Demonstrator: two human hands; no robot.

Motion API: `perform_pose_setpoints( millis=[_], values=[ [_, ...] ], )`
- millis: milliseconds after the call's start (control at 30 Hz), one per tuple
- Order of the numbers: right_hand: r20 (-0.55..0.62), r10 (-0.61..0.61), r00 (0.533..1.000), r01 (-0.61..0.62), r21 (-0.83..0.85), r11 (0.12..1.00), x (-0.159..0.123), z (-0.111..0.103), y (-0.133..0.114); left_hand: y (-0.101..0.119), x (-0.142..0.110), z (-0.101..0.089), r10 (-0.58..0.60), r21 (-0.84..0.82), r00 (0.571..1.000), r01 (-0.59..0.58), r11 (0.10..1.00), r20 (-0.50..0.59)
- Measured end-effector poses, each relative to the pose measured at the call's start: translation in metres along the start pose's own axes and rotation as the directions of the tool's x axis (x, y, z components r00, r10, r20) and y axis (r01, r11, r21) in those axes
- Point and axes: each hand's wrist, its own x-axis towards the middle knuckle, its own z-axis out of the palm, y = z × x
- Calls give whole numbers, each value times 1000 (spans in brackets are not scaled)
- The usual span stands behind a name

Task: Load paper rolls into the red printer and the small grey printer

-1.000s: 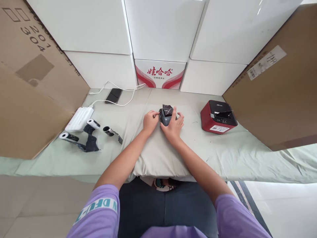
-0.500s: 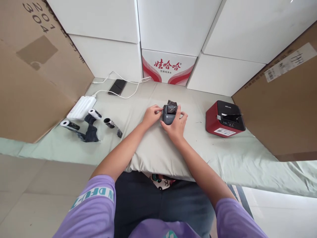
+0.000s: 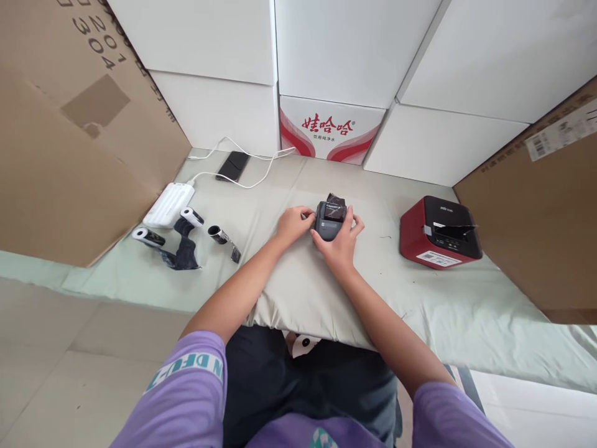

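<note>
A small dark grey portable printer point(image 3: 328, 229) sits on the cloth in front of me, a strip of glossy black paper point(image 3: 336, 208) standing out of its top. My right hand point(image 3: 341, 244) is closed round its near and right sides, thumb at the front-left corner and fingers along the right edge. At the printer's left edge is my left hand point(image 3: 293, 225), its fingertips pinched together; whether they hold anything is too small to make out. Whether those fingertips touch the casing or stop just short of it, I cannot tell.
To the left lie several paper rolls point(image 3: 192, 216), crumpled black paper point(image 3: 184, 254), a white power bank point(image 3: 170, 204) with a cable, and a black phone point(image 3: 233, 166). A red and black printer point(image 3: 441, 233) stands right. White boxes point(image 3: 214, 115) line the back; cardboard boxes point(image 3: 93, 180) flank both sides.
The whole view has shifted, so things appear slightly farther right. My left fingertips have curled in more at the printer's left edge. My right hand keeps its hold.
</note>
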Motion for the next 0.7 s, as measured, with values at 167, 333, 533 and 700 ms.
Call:
perform_pose_setpoints(
  millis=[167, 333, 533, 700],
  values=[
    [-5, -1, 1000, 2, 110, 994, 0, 0, 2, -5, 2, 3, 56, -106, 998, -59, 993, -37],
    [3, 20, 1000, -21, 162, 987, 0, 1, 5, -9, 4, 5, 73, -159, 997, -77, 984, -31],
    [-11, 51, 999, -48, 182, 982, 1, 2, 5, -8, 4, 6, 27, -165, 999, -30, 986, -17],
    [-25, 158, 987, -147, 247, 958, 8, 1, 10, -1, 6, 4, -42, -56, 999, 43, 998, 19]
  ],
)
